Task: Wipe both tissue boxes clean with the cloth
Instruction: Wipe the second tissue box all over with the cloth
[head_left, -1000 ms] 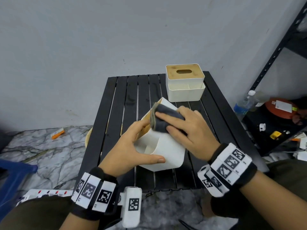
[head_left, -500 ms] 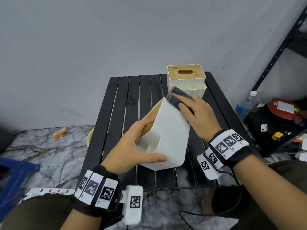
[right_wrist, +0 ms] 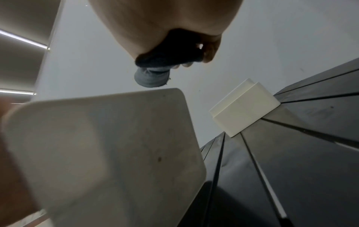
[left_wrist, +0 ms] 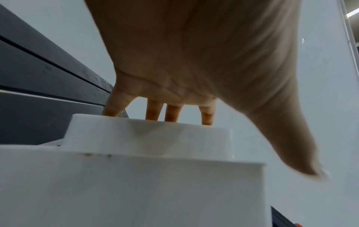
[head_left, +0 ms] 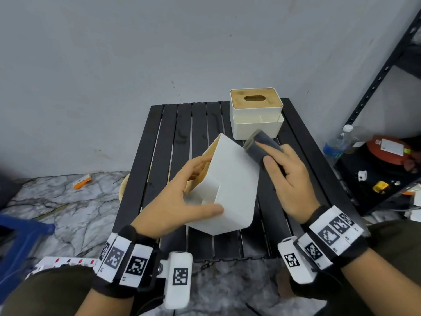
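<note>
A white tissue box (head_left: 230, 188) with a wooden lid is tilted up on the black slatted table (head_left: 159, 160). My left hand (head_left: 180, 197) grips it, fingers on the wooden lid side and thumb on the white wall; the left wrist view shows those fingers (left_wrist: 170, 113) over the box (left_wrist: 136, 184). My right hand (head_left: 289, 176) holds a folded grey cloth (head_left: 259, 147) at the box's upper right edge; in the right wrist view the cloth (right_wrist: 155, 76) sits just above the box (right_wrist: 108, 145). A second tissue box (head_left: 256, 112) stands upright at the table's back right, also visible as (right_wrist: 244, 107).
A black metal shelf (head_left: 376, 83) stands to the right, with a water bottle (head_left: 337, 142), a red round object (head_left: 389, 149) and small items on the floor beside it. A blue stool (head_left: 18, 242) and an orange object (head_left: 82, 179) lie on the marble floor at left.
My right hand has slid the cloth from the middle of the box's upper face up and to the right, to its far edge. The left hand keeps its hold.
</note>
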